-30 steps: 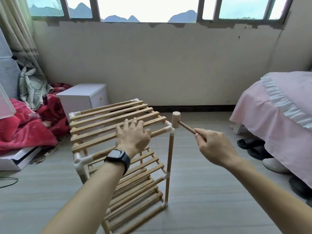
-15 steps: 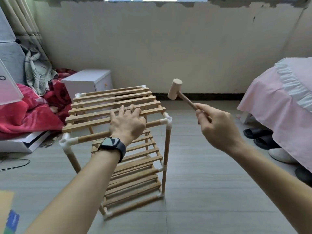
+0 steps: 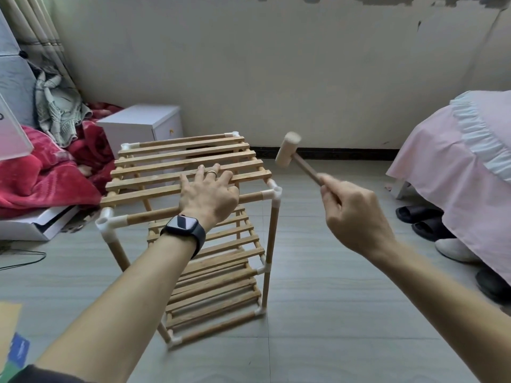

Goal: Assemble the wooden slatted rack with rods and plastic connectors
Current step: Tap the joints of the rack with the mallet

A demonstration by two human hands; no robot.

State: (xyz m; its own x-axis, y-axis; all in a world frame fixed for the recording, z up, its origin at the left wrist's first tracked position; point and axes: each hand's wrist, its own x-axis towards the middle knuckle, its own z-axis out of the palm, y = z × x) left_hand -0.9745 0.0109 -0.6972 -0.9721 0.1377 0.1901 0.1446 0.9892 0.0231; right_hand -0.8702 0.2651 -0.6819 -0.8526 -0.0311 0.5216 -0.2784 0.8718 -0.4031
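Observation:
The wooden slatted rack (image 3: 154,172) stands upright on the floor, three slatted tiers joined by rods and white plastic connectors. My left hand (image 3: 208,194), with a ring and a dark watch, lies flat on the top slats near the front rail. My right hand (image 3: 351,214) grips the handle of a small wooden mallet (image 3: 289,149). The mallet's head hangs in the air, up and to the right of the front right corner connector (image 3: 272,193), apart from it.
A white cabinet (image 3: 141,121) stands behind the rack by the wall. Red blankets (image 3: 47,172) and a flat white box (image 3: 36,222) lie at the left. A pink-covered bed (image 3: 467,161) with slippers (image 3: 414,214) beneath it fills the right. Grey floor surrounds the rack.
The mallet head rose from the front right corner connector and now stays lifted beside it. The view tilted down, and the left hand stayed flat on the top slats.

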